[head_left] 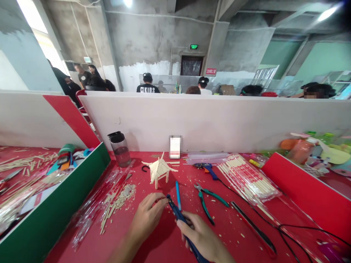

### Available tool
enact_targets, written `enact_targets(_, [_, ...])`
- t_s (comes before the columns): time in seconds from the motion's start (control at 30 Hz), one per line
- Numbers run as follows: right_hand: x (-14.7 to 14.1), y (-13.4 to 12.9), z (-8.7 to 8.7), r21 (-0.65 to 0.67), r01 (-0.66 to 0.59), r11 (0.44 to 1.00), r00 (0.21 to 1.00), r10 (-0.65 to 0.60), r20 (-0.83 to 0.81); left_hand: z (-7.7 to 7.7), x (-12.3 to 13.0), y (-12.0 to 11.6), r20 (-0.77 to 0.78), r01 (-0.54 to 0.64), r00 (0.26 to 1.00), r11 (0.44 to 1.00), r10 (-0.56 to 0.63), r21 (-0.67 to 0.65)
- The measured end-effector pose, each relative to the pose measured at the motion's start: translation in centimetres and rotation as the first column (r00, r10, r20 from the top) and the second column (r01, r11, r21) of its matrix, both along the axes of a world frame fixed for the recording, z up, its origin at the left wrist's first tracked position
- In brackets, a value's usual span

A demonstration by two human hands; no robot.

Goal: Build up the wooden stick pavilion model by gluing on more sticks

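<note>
My right hand is wrapped around a long, narrow dark blue hand tool, whose exact kind I cannot make out. Its dark tip points away from me and reaches the fingertips of my left hand. Those fingers are pinched together at the tip; whatever they hold is too small or hidden. Just beyond stands a little pavilion model of pale sticks, with a pointed roof on legs. A blue pen-like stick lies right behind the tool. Green-handled cutting pliers rest spread apart to the right.
A blue glue gun trails a black cord. Bundled sticks lie right, near a long black tool. Left are cut stick pieces, plastic wrapping and a bottle. Green and white partitions enclose the table.
</note>
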State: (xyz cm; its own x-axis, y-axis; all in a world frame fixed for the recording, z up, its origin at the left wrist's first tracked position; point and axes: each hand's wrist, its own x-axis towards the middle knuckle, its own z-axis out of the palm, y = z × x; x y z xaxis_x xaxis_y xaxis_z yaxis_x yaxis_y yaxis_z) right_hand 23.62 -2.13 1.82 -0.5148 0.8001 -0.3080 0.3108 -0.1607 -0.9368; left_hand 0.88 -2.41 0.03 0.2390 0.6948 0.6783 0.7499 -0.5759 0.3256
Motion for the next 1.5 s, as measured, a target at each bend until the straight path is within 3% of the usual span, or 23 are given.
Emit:
enact_targets(0.3, [-0.3,-0.3,-1.0,0.016,0.008,1.000,1.000,-0.008,0.004,-0.3,-0.5,0.0,-0.124,0.004,0.992,1.000,-0.001,0.027])
enact_targets(0.5, [-0.5,-0.3,-0.7,0.013,0.008,1.000,1.000,-0.008,-0.014,0.1,-0.3,-0.1,-0.197,0.025,0.980,1.000,-0.024,0.001])
enact_targets(0.7, [-0.6,-0.5,-0.2,0.083,0.036,0.996,0.999,-0.035,-0.008,0.9,0.8,-0.2,0.010,0.002,1.000,0.994,-0.001,-0.109])
enact_targets(0.93, [-0.6,-0.7,0.4,0.136,0.063,0.989,0.997,-0.069,0.037,0.9,1.9,-0.2,0.228,0.023,0.973,0.984,0.019,-0.177])
enact_targets(1.17, [-0.6,-0.9,1.3,0.220,0.080,0.972,0.990,-0.103,0.094,1.0,1.7,-0.2,0.248,0.012,0.968,0.982,0.035,-0.188])
enact_targets(1.5, [-0.6,-1.0,1.2,0.251,0.073,0.965,0.990,-0.100,0.095,0.8,1.4,-0.3,0.175,0.003,0.984,0.996,0.012,-0.086])
